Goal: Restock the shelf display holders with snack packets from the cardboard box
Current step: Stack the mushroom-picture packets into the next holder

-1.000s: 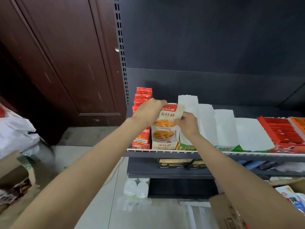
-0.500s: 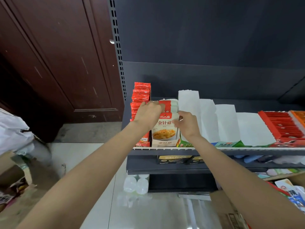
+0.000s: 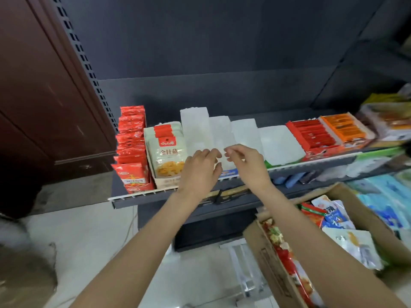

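Both hands hang in front of the shelf and hold nothing: the left hand has its fingers loosely curled, an empty, relaxed grip, and the right hand has thumb and fingers lightly bent toward each other with only air between them, though motion blur softens the fingertips. At the left of the shelf a holder of red snack packets looks full, and just to its right the holder of pale mushroom packets is also packed from front to back, so that part of the job appears done. To the right of these stand several white display holders that look empty from here, and farther right are trays of red and orange packets. The cardboard box sits low at the near right, below the shelf, with mixed snack packets lying loose inside it. I judge this to be the gap between one load and the next: the hands are free, and the next move would be to turn down and right to the box, pick out packets of one kind, square them into a stack, and bring them up to an empty white holder. It calls for matching the product to the holder's front label, which is too blurred to read.
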